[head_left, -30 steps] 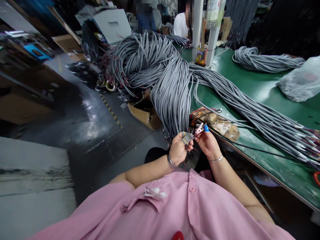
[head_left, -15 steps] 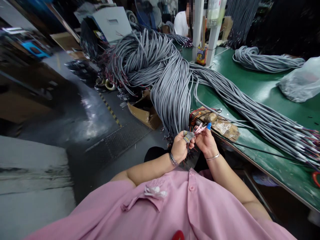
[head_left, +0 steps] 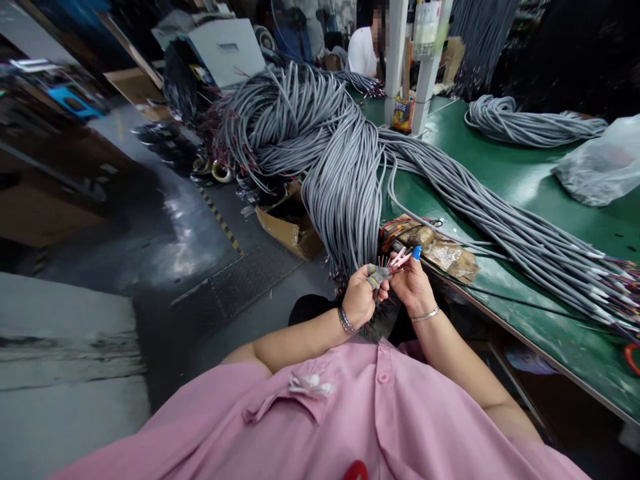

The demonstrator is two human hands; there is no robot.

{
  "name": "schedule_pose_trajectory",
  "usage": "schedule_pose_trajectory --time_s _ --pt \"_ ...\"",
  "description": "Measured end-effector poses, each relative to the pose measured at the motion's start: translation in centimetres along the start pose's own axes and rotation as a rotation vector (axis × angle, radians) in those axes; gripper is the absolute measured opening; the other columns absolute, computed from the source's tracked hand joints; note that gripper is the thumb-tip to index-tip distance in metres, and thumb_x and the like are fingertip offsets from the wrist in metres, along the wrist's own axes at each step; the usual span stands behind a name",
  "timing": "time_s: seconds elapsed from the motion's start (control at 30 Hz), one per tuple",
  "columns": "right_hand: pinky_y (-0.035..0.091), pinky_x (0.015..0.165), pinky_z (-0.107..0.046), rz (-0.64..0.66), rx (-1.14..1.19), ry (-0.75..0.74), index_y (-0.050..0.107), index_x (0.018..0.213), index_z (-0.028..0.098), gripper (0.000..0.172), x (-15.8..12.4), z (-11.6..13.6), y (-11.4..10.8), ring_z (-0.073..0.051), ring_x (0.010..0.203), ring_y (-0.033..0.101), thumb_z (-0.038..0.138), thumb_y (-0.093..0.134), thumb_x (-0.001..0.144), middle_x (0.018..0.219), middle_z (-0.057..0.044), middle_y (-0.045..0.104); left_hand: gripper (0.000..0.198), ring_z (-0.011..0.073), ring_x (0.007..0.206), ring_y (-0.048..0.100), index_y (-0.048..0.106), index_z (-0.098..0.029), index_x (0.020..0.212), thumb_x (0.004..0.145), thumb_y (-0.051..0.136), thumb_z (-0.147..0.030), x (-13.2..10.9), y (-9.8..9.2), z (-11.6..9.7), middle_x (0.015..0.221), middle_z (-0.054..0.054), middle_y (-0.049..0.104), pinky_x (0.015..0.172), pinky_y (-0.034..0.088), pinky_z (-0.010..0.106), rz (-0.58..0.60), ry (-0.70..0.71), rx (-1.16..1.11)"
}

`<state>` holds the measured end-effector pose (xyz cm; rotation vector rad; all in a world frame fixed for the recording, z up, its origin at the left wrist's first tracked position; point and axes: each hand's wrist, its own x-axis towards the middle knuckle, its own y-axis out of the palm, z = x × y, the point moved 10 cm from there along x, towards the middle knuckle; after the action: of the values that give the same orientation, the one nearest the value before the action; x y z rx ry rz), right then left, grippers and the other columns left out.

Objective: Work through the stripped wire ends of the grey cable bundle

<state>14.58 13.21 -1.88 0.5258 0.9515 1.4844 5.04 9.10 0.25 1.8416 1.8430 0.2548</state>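
Note:
My left hand is closed around the end of a grey cable, with a grey cover on its thumb. Thin coloured wires fan out above that thumb. Close beside it, my right hand pinches the pale pink-white wire ends between thumb and fingers; a blue cover wraps one fingertip. Just beyond both hands hangs a thick bundle of grey cables over the table edge. Which cable the held wires belong to is hidden by my fingers.
The green table carries a long row of grey cables, a coiled bundle and a clear plastic bag. A tape-wrapped block lies near its edge. Below stands an open cardboard box. A person is at the back.
Both hands keep almost the same place and grip. The view has shifted very slightly; the cables and table look unchanged.

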Motion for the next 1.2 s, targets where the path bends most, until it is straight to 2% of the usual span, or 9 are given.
schedule_pose_trajectory --time_s 0.3,0.57,0.97,1.2 --pt "0.051 0.055 -0.027 -0.038 0.057 -0.024 0.066 0.078 0.021 0.029 0.35 -0.01 -0.77 -0.012 0.056 0.057 0.05 0.067 0.081 0.072 0.0 0.068 0.024 0.0066 0.042 0.048 0.056 -0.017 0.078 0.07 0.071 -0.034 0.28 -0.56 0.28 0.057 -0.002 0.059 0.041 0.03 0.019 -0.025 -0.001 0.001" --pt "0.049 0.053 -0.026 -0.022 0.044 -0.007 0.067 0.078 0.02 0.031 0.23 -0.05 -0.43 -0.012 0.053 0.054 0.051 0.066 0.081 0.067 0.0 0.065 0.028 0.0065 0.041 0.049 0.056 -0.017 0.077 0.068 0.073 -0.037 0.37 -1.02 0.69 0.057 -0.002 0.06 0.039 0.027 0.018 -0.041 -0.017 0.04" --pt "0.049 0.051 -0.024 -0.025 0.035 -0.009 0.065 0.077 0.022 0.033 0.16 0.02 -0.3 -0.011 0.052 0.052 0.054 0.065 0.081 0.064 0.001 0.064 0.026 0.0064 0.041 0.05 0.056 -0.016 0.076 0.07 0.072 -0.036 0.36 -0.82 0.45 0.056 -0.002 0.059 0.038 0.026 0.018 -0.023 0.014 0.067" --pt "0.051 0.055 -0.026 -0.013 0.049 -0.004 0.064 0.077 0.022 0.034 -0.12 0.04 -0.16 -0.011 0.054 0.054 0.056 0.064 0.081 0.069 0.001 0.066 0.024 0.0065 0.042 0.05 0.057 -0.016 0.076 0.071 0.071 -0.035 0.19 -0.81 0.25 0.057 -0.002 0.06 0.039 0.026 0.018 -0.008 0.029 0.05"
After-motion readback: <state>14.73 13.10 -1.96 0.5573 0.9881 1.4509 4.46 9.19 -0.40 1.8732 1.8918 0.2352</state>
